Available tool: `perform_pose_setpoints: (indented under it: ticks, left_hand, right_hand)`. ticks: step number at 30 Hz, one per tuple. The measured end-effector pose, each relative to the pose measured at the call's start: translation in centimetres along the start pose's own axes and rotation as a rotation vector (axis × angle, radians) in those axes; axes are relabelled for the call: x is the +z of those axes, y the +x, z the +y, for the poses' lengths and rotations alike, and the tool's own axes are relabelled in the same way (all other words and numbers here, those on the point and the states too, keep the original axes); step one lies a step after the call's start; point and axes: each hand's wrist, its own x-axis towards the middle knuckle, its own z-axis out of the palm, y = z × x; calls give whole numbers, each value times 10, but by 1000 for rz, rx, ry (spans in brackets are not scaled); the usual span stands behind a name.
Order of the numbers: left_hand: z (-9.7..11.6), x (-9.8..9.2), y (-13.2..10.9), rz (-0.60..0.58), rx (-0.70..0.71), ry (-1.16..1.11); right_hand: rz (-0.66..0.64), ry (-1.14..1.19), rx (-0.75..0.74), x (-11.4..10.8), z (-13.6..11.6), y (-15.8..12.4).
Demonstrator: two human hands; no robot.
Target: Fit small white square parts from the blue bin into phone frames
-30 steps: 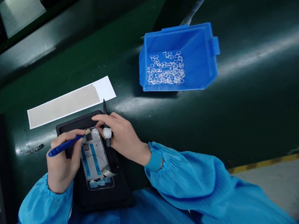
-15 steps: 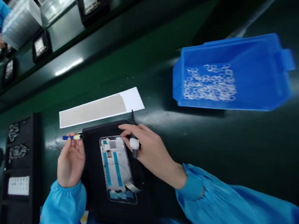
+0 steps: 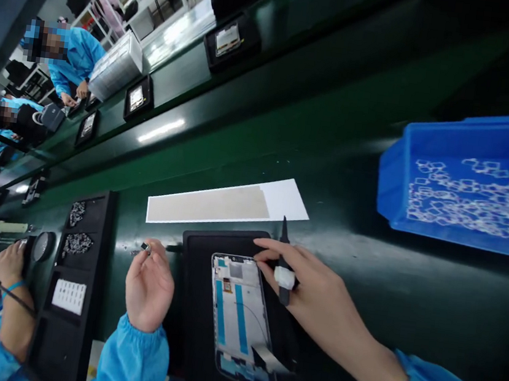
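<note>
Between my left hand [image 3: 149,289] and my right hand [image 3: 316,291] lies the phone [image 3: 230,314], opened up and flat on a black pad [image 3: 190,318]. To the left of the phone, well clear of it, my left thumb and fingers are drawn in close on a small dark thing [image 3: 144,248], too little of it showing to make out. At the phone's far right corner, my right fingers are closed round dark tweezers [image 3: 285,236], points facing away from the phone; I cannot tell whether the prongs are pressed together, or whether my fingertips touch the phone's edge.

As I judge it, the work is partway along: blue strips [image 3: 241,325] lie on the phone and a flat cable [image 3: 271,362] sticks out past its right side, while its inside is uncovered, so closing it up looks undone. Beyond the phone is a paper strip [image 3: 206,204]; to its far right is a blue bin [image 3: 390,188] of white squares [image 3: 470,208]. Left of the phone, past my left hand, stands a parts tray [image 3: 101,246] holding small pieces
</note>
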Motion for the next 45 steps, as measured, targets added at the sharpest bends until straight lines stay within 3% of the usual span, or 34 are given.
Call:
perform_pose_setpoints:
  ticks: [10,12,15,18,21,28,45]
  left_hand:
    - [-2,10,-2,0,-15,-174]
    - [-9,13,-2,13,62,-70]
    - [-24,21,-5,18,330,271]
    - [-36,30,-8,-101,565,671]
    - [-41,36,-7,-242,700,949]
    - [-39,50,2,-365,813,1284]
    - [-33,75,3,-530,971,1520]
  right_hand:
    - [22,-27,-27,1,0,0]
    - [26,-31,-26,2,-1,0]
    - [34,-25,-17,1,-3,0]
    - [29,-8,-2,1,-4,1]
    - [21,17,11,1,-5,3]
    - [13,31,31,0,-4,1]
    - [25,25,26,-1,-4,0]
